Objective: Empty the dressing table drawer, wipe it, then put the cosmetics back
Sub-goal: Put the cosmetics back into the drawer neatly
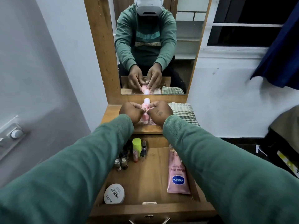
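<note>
Both my hands are stretched over the dressing table top (111,116), under the mirror. My left hand (131,111) and my right hand (159,111) pinch a pink and white tube (146,104) between their fingertips, above a clear packet (149,122) lying on the top. The wooden drawer (150,181) stands open below. It holds a pink Vaseline tube (177,178) on the right, a white round nail polish remover tub (114,193) at the front left, a lime green capped bottle (136,143) and several small nail polish bottles (123,160) at the back left.
A green and white checked cloth (184,113) lies on the right of the table top. The mirror (155,46) shows me in a green sweatshirt. A white wall is at the left, a window and a dark blue garment (278,50) at the right.
</note>
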Demonstrator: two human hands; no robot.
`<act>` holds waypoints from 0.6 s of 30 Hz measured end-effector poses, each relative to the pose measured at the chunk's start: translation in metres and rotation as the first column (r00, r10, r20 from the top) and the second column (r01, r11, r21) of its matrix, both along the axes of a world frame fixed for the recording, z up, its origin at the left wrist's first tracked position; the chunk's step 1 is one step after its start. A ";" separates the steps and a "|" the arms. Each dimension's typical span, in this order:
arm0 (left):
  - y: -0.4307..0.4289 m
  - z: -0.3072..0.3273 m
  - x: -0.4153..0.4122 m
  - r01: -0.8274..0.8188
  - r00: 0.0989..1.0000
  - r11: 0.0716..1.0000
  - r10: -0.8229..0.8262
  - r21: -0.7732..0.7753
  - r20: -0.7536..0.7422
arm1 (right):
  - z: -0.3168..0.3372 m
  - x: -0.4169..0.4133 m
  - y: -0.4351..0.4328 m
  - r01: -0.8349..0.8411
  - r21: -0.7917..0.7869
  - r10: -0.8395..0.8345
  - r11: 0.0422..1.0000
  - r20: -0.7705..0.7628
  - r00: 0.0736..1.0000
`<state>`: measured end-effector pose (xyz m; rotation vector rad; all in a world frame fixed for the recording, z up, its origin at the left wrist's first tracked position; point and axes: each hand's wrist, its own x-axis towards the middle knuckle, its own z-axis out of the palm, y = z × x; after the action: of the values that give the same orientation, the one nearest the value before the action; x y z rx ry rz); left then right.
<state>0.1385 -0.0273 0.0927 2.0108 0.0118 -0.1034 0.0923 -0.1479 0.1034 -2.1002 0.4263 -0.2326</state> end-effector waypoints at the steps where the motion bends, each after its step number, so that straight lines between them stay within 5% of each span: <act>1: 0.001 0.002 -0.003 0.005 1.000 1.000 -0.005 -0.027 0.001 | -0.001 -0.005 0.000 0.006 0.033 -0.007 0.999 0.033 0.999; 10: 0.007 0.009 -0.072 0.134 0.990 0.978 -0.125 -0.160 0.065 | -0.002 -0.097 -0.005 -0.044 0.064 0.018 0.997 0.350 0.937; 18: -0.003 -0.035 -0.147 0.223 0.975 0.968 -0.219 -0.113 0.044 | -0.032 -0.178 -0.011 -0.021 0.105 -0.007 0.994 0.258 0.966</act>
<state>-0.0085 -0.0300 0.0575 1.8905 -0.2343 -0.2102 -0.0857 -0.1591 0.0715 -1.9333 0.2686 -0.4638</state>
